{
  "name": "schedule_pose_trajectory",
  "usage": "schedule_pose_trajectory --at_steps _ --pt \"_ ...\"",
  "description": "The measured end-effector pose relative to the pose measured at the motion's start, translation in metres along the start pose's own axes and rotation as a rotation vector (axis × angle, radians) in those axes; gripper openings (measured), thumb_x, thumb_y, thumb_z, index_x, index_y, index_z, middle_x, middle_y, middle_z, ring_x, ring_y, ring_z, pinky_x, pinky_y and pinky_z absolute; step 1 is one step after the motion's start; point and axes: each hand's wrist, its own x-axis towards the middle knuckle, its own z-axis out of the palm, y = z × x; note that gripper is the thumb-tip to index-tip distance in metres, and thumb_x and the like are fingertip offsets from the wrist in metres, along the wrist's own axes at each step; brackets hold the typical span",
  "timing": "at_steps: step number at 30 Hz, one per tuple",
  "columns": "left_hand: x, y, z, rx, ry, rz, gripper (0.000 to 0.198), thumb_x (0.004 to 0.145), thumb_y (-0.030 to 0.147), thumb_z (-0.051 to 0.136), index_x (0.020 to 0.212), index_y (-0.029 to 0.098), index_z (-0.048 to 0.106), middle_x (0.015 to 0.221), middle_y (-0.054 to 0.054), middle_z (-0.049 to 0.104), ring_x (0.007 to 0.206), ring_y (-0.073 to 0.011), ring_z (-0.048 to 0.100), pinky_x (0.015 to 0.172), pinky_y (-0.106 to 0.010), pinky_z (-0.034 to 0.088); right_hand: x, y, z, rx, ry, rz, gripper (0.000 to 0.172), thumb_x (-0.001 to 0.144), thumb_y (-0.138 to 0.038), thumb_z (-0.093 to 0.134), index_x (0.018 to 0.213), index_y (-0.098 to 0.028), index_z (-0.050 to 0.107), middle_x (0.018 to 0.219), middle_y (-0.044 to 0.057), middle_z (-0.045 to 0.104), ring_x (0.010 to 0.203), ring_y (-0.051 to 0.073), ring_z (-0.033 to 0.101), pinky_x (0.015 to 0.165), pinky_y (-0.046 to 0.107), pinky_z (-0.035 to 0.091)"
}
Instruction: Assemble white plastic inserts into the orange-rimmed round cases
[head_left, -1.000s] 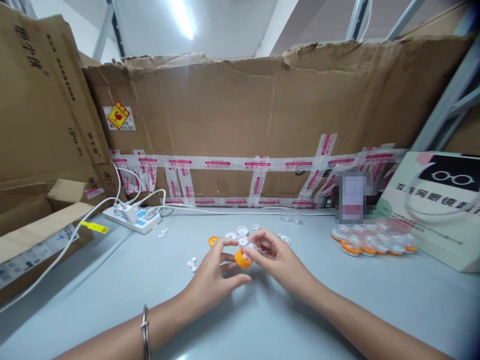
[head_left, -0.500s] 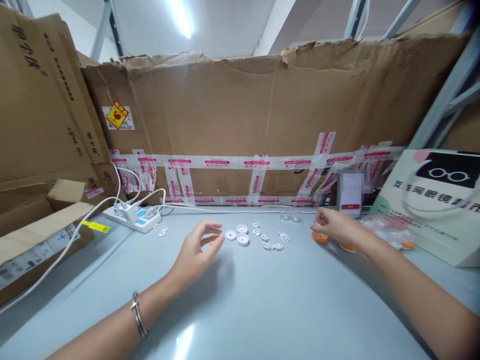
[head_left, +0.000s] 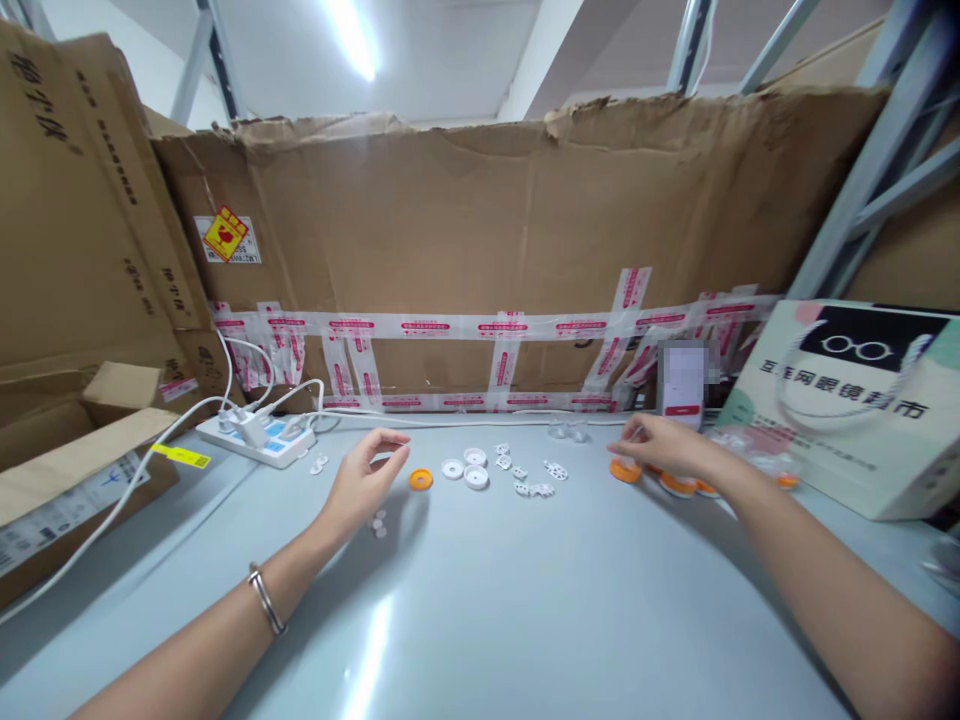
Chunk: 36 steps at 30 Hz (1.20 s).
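Note:
My left hand point(head_left: 364, 480) hovers just left of an orange ring point(head_left: 421, 480) lying on the table, fingers curved, with a narrow gap between thumb and fingertips. Nothing shows between them. Small white pieces point(head_left: 379, 522) lie below that hand. Right of the ring sit white round discs point(head_left: 476, 478), followed by several small white gear-like parts point(head_left: 556, 470). My right hand point(head_left: 660, 445) grips the clear top of an orange-based round piece point(head_left: 625, 471) at the table's right. Beneath and behind its wrist are more orange-based pieces point(head_left: 677, 485), partly covered.
At the back left is a power strip point(head_left: 259, 435) with white cables, beside an open carton point(head_left: 82, 470). A large cardboard box point(head_left: 420, 230) walls off the back. A phone point(head_left: 682, 385) leans upright near a printed bag point(head_left: 840, 410). Clear caps point(head_left: 568, 431) lie at the back.
My left hand has drawn back from the orange ring, which now shows fully, and its fingers have come closer together. My right hand stays at the orange-based piece. The view has shifted slightly.

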Motion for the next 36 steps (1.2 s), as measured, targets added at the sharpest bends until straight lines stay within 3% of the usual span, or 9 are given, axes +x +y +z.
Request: schedule_pose_trajectory --at_steps 7,13,22,29,33,36 --pt "0.001 0.002 0.0 0.014 0.002 -0.002 0.023 0.075 0.037 0.052 0.087 0.018 0.057 0.092 -0.004 0.061 0.087 -0.0181 0.059 0.079 -0.03 0.048 0.003 0.003 -0.009 0.012 0.042 0.023 0.013 0.072 -0.031 0.057 0.069 -0.021 0.05 0.076 0.007 0.067 0.069 0.022 0.062 0.051 0.027 0.041" --pt "0.0 0.001 0.001 0.013 0.001 0.007 0.022 0.076 0.037 0.053 0.086 0.018 0.057 0.092 -0.004 0.061 0.087 -0.0191 0.059 0.078 -0.031 0.048 -0.001 0.002 -0.009 0.027 -0.004 0.023 0.013 0.071 -0.03 0.057 0.069 -0.02 0.049 0.07 0.006 0.066 0.057 0.021 0.061 0.046 0.028 0.039" --pt "-0.002 -0.001 0.0 0.001 -0.014 0.003 0.022 0.077 0.036 0.053 0.088 0.017 0.057 0.093 -0.004 0.062 0.087 -0.0184 0.06 0.078 -0.03 0.047 -0.006 -0.006 -0.007 0.069 -0.04 -0.088 0.012 0.069 -0.027 0.059 0.065 -0.02 0.049 0.067 0.004 0.068 0.067 0.019 0.062 0.058 0.026 0.043" --pt "-0.002 0.001 0.002 -0.006 -0.05 0.006 0.023 0.077 0.037 0.052 0.086 0.016 0.057 0.093 -0.006 0.061 0.086 -0.0185 0.06 0.079 -0.03 0.048 -0.009 -0.006 -0.002 0.036 -0.058 -0.102 0.014 0.067 -0.031 0.059 0.072 -0.021 0.05 0.065 0.001 0.064 0.063 0.018 0.058 0.054 0.024 0.039" --pt "-0.003 0.002 0.003 -0.015 -0.059 0.034 0.023 0.076 0.036 0.052 0.084 0.016 0.057 0.091 -0.006 0.061 0.086 -0.0185 0.06 0.079 -0.031 0.048 -0.012 -0.011 0.003 0.015 -0.103 -0.132 0.014 0.062 -0.023 0.062 0.072 -0.02 0.053 0.062 -0.001 0.059 0.062 0.017 0.056 0.055 0.024 0.038" --pt "-0.007 0.006 0.006 -0.021 -0.072 0.018 0.021 0.077 0.034 0.052 0.086 0.016 0.057 0.092 -0.005 0.061 0.086 -0.0184 0.061 0.079 -0.031 0.049 -0.02 -0.024 0.0 0.037 -0.133 -0.163 0.01 0.068 -0.027 0.058 0.074 -0.02 0.054 0.066 0.0 0.061 0.066 0.017 0.057 0.057 0.024 0.039"
